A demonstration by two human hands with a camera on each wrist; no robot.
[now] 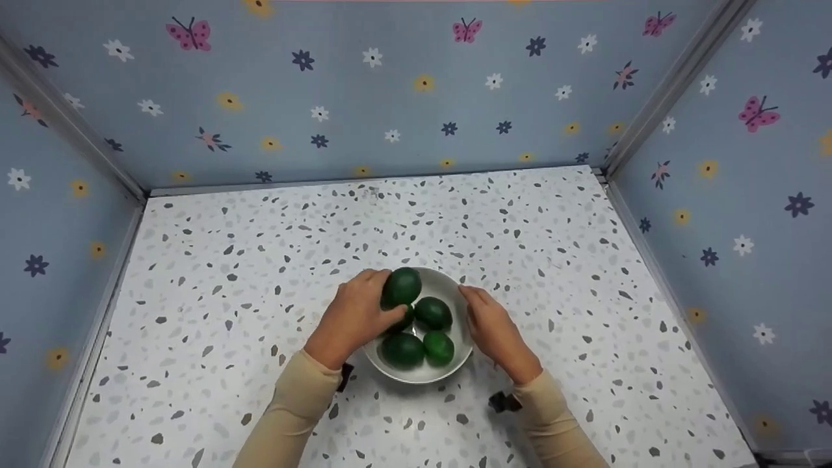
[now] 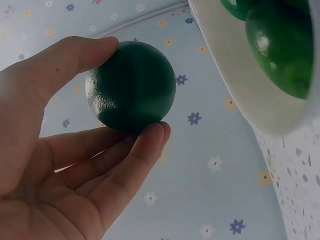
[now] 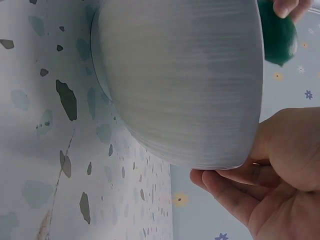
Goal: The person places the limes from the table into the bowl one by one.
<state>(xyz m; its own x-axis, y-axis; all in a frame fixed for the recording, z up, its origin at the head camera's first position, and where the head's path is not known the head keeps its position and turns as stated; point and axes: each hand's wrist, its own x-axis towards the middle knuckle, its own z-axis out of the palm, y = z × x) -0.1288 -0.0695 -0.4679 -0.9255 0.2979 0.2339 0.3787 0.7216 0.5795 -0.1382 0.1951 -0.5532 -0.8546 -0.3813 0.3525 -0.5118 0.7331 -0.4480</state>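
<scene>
A white bowl (image 1: pixel 448 284) stands on the table in front of me, holding several glossy green oval fruits (image 1: pixel 433 313). One of them, a lighter green fruit (image 1: pixel 439 348), lies at the near right. My left hand (image 1: pixel 354 315) pinches a dark green fruit (image 1: pixel 402 286) between thumb and fingertips, above the bowl's far left rim. That held fruit (image 2: pixel 132 86) looks smooth and round in the left wrist view; a small pointed tip shows in the right wrist view. My right hand (image 1: pixel 497 331) holds the bowl's right rim, fingers (image 3: pixel 235 192) against the outside; the bowl hides its thumb tip.
The white speckled table (image 1: pixel 227 286) extends around the bowl. Blue panels with flowers and butterflies (image 1: pixel 390 84) wall it at the back, left and right. A dark wrist-mounted piece (image 1: pixel 505 402) hangs by the right sleeve.
</scene>
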